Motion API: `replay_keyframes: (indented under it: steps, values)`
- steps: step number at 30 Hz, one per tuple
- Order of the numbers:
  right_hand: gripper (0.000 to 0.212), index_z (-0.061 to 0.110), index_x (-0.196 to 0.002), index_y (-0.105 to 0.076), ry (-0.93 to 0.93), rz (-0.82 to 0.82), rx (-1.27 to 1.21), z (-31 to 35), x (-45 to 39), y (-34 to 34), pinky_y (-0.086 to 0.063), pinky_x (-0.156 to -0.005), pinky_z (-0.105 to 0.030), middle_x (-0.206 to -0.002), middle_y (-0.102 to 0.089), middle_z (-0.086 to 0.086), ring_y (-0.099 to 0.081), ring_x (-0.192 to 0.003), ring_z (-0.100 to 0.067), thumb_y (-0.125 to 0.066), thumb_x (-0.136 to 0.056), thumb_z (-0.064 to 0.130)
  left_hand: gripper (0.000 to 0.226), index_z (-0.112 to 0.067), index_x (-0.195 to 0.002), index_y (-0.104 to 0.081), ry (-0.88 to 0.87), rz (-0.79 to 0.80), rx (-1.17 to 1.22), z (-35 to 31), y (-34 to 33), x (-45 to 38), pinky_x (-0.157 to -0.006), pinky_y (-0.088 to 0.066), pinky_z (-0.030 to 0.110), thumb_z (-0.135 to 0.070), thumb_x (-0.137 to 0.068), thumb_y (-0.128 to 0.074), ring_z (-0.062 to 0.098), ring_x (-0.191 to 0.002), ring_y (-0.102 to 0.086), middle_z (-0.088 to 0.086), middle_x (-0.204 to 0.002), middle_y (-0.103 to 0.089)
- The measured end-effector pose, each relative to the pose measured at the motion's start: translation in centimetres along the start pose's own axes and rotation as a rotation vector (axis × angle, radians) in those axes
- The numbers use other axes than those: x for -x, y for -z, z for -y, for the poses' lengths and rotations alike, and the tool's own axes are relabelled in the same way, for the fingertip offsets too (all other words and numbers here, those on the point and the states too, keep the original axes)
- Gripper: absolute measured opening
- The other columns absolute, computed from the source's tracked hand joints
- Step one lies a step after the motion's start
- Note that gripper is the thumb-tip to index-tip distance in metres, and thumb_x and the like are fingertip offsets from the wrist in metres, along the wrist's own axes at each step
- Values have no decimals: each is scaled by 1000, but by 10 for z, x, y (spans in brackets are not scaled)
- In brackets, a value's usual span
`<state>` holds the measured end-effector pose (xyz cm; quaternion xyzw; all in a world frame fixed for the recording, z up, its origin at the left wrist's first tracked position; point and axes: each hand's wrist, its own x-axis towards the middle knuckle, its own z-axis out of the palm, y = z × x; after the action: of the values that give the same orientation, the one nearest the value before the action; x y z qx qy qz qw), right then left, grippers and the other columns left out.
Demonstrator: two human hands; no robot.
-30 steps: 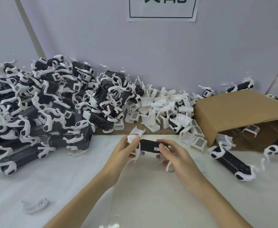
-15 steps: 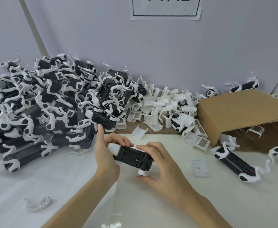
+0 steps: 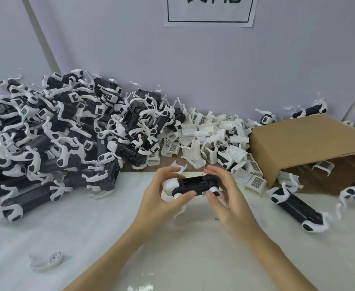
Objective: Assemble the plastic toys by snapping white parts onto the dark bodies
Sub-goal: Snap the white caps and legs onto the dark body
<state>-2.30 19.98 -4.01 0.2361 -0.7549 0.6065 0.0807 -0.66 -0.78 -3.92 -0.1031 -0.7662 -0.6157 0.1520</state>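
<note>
Now both hands hold one dark body (image 3: 195, 182) above the white table cover (image 3: 88, 238), near the middle of the scene. The left hand (image 3: 164, 196) grips its left end, with the thumb along the near edge and the fingers curled over the far side, where a white part (image 3: 169, 183) sits on the body. The right hand (image 3: 227, 198) pinches the right end, its thumb pressing a small white round part (image 3: 214, 190) there, and the other fingers are curved over the top. The body lies almost level, its open side with ribs turned up.

On the far left a big pile of finished toys (image 3: 56, 133) leans against the wall. Just to the right of it, a heap of loose white parts (image 3: 210, 139) lies. A cardboard box (image 3: 311, 148) lies on its side at the far right, and one finished toy (image 3: 296, 208) lies just in front of it. One single white piece (image 3: 48, 261) rests alone at the near left.
</note>
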Motion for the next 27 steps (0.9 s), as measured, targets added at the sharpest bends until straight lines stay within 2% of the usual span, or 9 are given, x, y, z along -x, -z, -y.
replay_keyframes:
  steps: [3,8,11,15,16,19,22,24,27]
  values:
    - [51,30,-148,-45,-8,55,153,-2,1,-3,-43,-108,-18,-139,-57,25,-53,-134,-1,-53,-105,4,61,-31,-128,-62,-156,-37,-157,-3,1,1,-97,-43,12,-36,-77,-95,15,-120,-65,-12,-117,-72]
    - [42,28,-145,-49,-80,-15,167,-7,1,-6,-46,-99,-14,-134,-63,15,-61,-120,3,-40,-111,6,58,-32,-133,-65,-181,-39,-72,-12,-7,5,-104,-47,19,-49,-82,-86,15,-124,-67,-13,-128,-72]
    - [49,42,-128,-59,-195,-37,114,-8,2,-10,-63,-72,-32,-107,-73,17,-71,-104,-9,-40,-107,2,42,-32,-133,-72,-183,-49,1,-17,-12,8,-107,-51,26,-37,-92,-78,12,-123,-70,-16,-128,-75]
    - [56,59,-103,-62,-217,-60,128,-12,3,-15,-57,-58,-23,-81,-73,15,-70,-80,-3,-46,-90,7,37,-27,-130,-74,-97,-49,142,-24,-26,15,-104,-52,22,-39,-96,-71,12,-123,-70,-12,-128,-76]
    - [59,54,-107,-64,-202,-68,132,-13,3,-14,-57,-60,-24,-85,-73,12,-69,-82,-3,-47,-91,0,35,-26,-126,-75,-73,-64,174,-25,-28,16,-100,-54,22,-41,-95,-72,12,-120,-71,-10,-125,-77]
    - [60,29,-126,-64,-122,-105,145,-9,1,-12,-53,-91,-23,-115,-72,6,-67,-111,-9,-42,-94,-17,22,-27,-106,-78,22,-126,280,-29,-31,15,-78,-54,14,-44,-91,-80,7,-96,-76,-3,-106,-81]
    - [51,22,-127,-63,-65,-147,195,-7,1,-12,-51,-94,-21,-123,-66,1,-62,-115,-5,-39,-101,-14,11,-24,-97,-76,74,-158,325,-25,-31,14,-62,-45,8,-35,-96,-74,1,-72,-67,-5,-87,-79]
    - [43,19,-126,-65,-42,-196,195,-7,1,-13,-54,-96,-29,-122,-63,0,-63,-114,-8,-42,-104,-9,16,-24,-103,-75,90,-148,297,-22,-28,12,-68,-45,8,-31,-106,-61,1,-78,-64,-7,-87,-74]
    - [34,20,-120,-68,16,-297,212,-5,-1,-14,-53,-97,-24,-118,-61,4,-62,-115,-9,-54,-102,-4,32,-35,-122,-70,128,-86,235,-19,-22,10,-80,-48,8,-57,-107,-50,-1,-95,-68,-11,-101,-76]
